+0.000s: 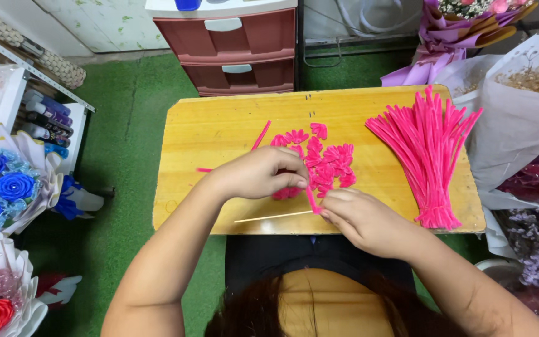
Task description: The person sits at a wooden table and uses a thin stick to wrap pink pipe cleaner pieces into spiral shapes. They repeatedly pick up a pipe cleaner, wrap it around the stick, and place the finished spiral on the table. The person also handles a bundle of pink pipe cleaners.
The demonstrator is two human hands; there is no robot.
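Pink pipe cleaner (312, 201) pinched between left hand (258, 173) and right hand (362, 219).

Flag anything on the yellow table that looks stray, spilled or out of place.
Little stands out. One loose pink pipe cleaner lies slanted apart from the big bundle, and a short pink offcut sits alone by the left hand. The folded pink pieces lie scattered, not spilled. The right hand holds a thin wooden stick.
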